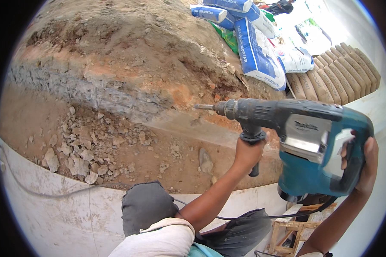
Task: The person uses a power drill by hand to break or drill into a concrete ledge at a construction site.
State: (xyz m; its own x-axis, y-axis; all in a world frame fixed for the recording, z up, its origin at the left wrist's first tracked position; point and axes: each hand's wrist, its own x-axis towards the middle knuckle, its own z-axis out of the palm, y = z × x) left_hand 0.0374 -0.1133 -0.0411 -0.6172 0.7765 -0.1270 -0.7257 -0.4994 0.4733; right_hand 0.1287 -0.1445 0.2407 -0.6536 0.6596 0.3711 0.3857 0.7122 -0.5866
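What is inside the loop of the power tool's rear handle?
Fingers of the right hand, curled around the grip; a pale surface shows beyond. The grip hides most of the palm.

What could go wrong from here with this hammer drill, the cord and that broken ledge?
The hammer drill's bit points toward the rough ledge, so it might skid or throw chips if driven in. The left grip and right grip on the tool look ungloved, so chips could cut skin. The cord runs close to the person's legs and could snag.
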